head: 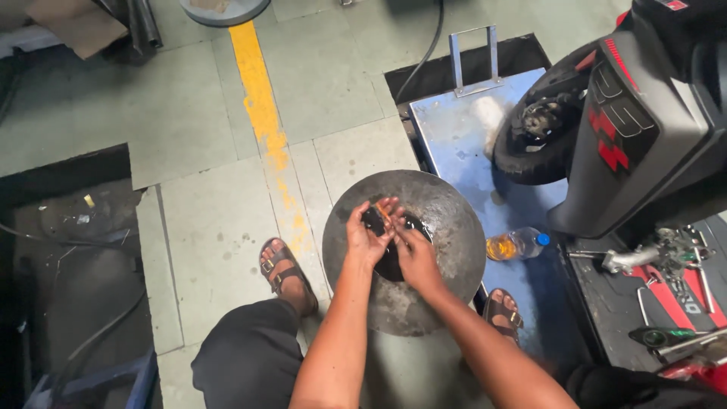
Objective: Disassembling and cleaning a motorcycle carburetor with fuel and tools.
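Both my hands meet over a round, dirty metal pan (447, 220) that sits on the floor between my feet. My left hand (366, 236) holds a small dark part (373, 220) with an orange-brown edge above the pan. My right hand (415, 256) reaches in beside it, its fingers touching the same part. A puddle of black liquid (389, 265) lies in the pan's middle under my hands.
A scooter (636, 121) stands on a blue metal lift platform (454, 129) at the right, front wheel (539, 136) toward me. A plastic bottle (518, 245) of amber liquid lies on the platform. A yellow floor line (261, 106) runs away. A dark floor pit (68, 257) opens at left.
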